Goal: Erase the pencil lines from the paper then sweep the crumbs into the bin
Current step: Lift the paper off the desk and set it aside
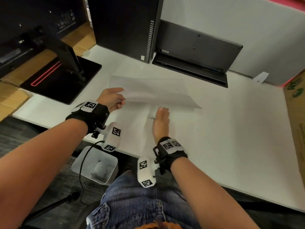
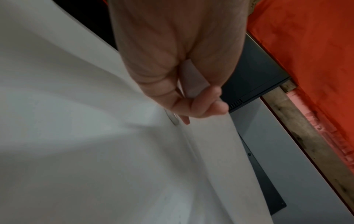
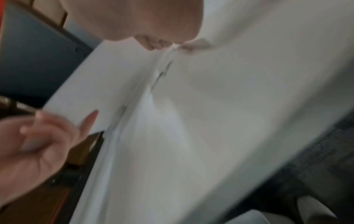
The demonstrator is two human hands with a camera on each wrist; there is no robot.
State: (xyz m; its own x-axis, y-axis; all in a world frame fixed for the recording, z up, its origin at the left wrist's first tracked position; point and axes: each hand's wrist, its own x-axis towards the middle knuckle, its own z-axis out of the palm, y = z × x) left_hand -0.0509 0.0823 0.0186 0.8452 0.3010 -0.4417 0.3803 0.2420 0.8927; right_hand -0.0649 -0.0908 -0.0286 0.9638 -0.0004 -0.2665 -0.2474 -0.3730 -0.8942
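While the left hand is pinching the lifted paper by its edge, the right hand, fingers flat, is sweeping crumbs deskward; overshooting risks missing the bin below.

The white table bore a monitor stand at its far left, a black tower and a dark leaning panel at the back — and a cardboard box at right.
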